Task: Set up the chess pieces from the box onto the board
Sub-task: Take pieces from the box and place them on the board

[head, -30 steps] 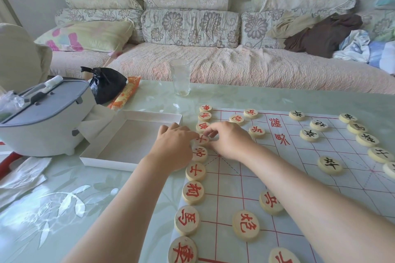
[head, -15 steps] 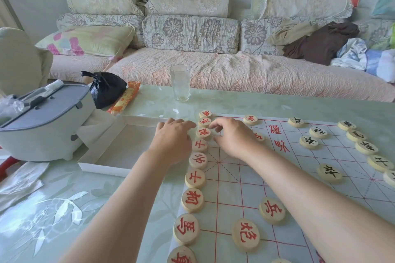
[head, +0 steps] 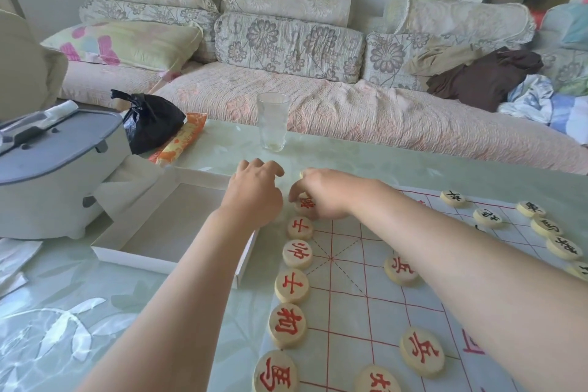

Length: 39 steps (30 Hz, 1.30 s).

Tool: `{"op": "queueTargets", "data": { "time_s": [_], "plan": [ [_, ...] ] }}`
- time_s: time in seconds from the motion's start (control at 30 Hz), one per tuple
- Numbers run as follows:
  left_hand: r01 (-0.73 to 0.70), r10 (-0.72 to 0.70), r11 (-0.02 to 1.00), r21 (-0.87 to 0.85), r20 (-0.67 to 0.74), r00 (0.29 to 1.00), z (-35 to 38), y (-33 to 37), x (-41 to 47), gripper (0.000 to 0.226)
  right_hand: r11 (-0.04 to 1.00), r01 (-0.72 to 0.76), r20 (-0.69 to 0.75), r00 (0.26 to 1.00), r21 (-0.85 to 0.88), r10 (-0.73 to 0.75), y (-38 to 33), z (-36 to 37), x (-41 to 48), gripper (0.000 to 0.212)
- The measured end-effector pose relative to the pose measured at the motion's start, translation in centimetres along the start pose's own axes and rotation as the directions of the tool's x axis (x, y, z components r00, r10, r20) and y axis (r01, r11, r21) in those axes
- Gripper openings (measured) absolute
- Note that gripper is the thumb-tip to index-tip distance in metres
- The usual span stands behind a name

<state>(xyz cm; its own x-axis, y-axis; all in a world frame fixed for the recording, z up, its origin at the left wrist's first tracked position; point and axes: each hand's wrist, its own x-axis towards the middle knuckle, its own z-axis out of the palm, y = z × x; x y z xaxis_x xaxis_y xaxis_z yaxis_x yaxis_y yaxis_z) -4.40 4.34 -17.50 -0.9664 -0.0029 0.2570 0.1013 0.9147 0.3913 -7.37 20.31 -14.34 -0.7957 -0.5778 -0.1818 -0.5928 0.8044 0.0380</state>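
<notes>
One board [head: 350,283] on table [head: 397,156], sofa [head: 366,111] behind.

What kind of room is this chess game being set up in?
Probably a home living room: a cushioned sofa stands behind the table, with clothes heaped on it.

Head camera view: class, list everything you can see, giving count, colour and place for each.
red-lettered pieces: at least nine, cream, board's left side
black-lettered pieces: at least six, cream, board's right side
board: one, white with red lines, on table
box: one, white, left of board
glass: one, clear, beyond the hands
bag: one, black, behind box
packet: one, orange, beside bag
container: one, white with grey lid, table's left
table: one, pale green, under everything
sofa: one, floral cream, behind table
left hand: one, over box corner, fingers curled
right hand: one, fingertips on a red-lettered piece
</notes>
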Motion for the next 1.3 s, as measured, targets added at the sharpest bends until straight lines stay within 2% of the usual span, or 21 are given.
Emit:
{"op": "queueTargets", "data": {
  "time_s": [0.13,0.23,0.33,0.43,0.53,0.63,0.73,0.8,0.87,0.97,1.07,1.17,1.23,1.3],
  "plan": [
    [0.001,-0.002,0.995,-0.101,-0.012,1.0,-0.4,0.7,0.1,0.034,0.982,-0.028,-0.163,0.985,0.189,0.06,1.1,0.0,-0.3,0.04],
    [0.071,-0.056,0.956,-0.285,0.059,0.997,-1.2,2.6,0.0,0.03,0.92,-0.002,-0.339,0.93,0.391,0.146,1.7,-0.4,-1.5,0.039],
    [0.189,-0.115,0.806,-0.561,0.164,0.98,-1.6,4.0,0.0,0.025,0.842,0.034,-0.459,0.849,0.539,0.26,1.5,-0.5,-3.0,0.038],
    [0.226,-0.107,0.606,-0.763,0.203,0.973,-2.3,4.5,-0.3,0.009,0.836,0.067,-0.541,0.79,0.545,0.289,0.8,0.2,-3.7,0.042],
    [0.221,-0.088,0.53,-0.818,0.206,0.975,-2.7,4.4,-0.6,0.01,0.821,0.083,-0.56,0.769,0.564,0.307,0.3,0.4,-3.9,0.044],
    [0.234,-0.092,0.539,-0.809,0.22,0.971,-2.8,4.0,-0.5,0.015,0.811,0.126,-0.519,0.821,0.571,0.237,0.4,0.4,-4.1,0.06],
    [0.287,-0.16,0.498,-0.819,0.238,0.958,-2.7,3.8,-0.3,0.022,0.817,0.172,-0.494,0.856,0.55,0.152,0.4,0.5,-4.0,0.062],
    [0.319,-0.193,0.454,-0.832,0.258,0.947,-2.6,3.8,-0.1,0.025,0.806,0.147,-0.495,0.847,0.573,0.196,0.3,0.5,-4.1,0.058],
    [0.345,-0.158,0.39,-0.854,0.307,0.938,-2.6,3.8,0.0,0.024,0.801,0.1,-0.507,0.818,0.59,0.272,0.3,0.3,-4.2,0.051],
    [0.342,-0.097,0.323,-0.882,0.329,0.939,-2.6,3.7,0.0,0.012,0.786,0.07,-0.504,0.801,0.615,0.323,0.2,0.4,-4.2,0.054],
    [0.303,-0.134,0.405,-0.863,0.272,0.953,-2.6,3.5,-0.1,0.005,0.792,0.068,-0.449,0.851,0.607,0.272,0.3,0.9,-3.8,0.066],
    [0.258,-0.165,0.551,-0.794,0.199,0.966,-2.2,3.3,-0.2,0.008,0.81,0.038,-0.403,0.88,0.585,0.25,0.7,1.2,-3.5,0.056],
    [0.202,-0.159,0.75,-0.629,0.125,0.979,-1.6,3.0,0.0,0.017,0.819,-0.049,-0.361,0.881,0.572,0.305,0.9,1.4,-3.3,0.051],
    [0.11,-0.094,0.927,-0.36,0.06,0.994,-1.1,2.6,0.1,0.024,0.808,-0.156,-0.304,0.873,0.568,0.382,1.0,1.9,-3.1,0.049]
  ]
}}
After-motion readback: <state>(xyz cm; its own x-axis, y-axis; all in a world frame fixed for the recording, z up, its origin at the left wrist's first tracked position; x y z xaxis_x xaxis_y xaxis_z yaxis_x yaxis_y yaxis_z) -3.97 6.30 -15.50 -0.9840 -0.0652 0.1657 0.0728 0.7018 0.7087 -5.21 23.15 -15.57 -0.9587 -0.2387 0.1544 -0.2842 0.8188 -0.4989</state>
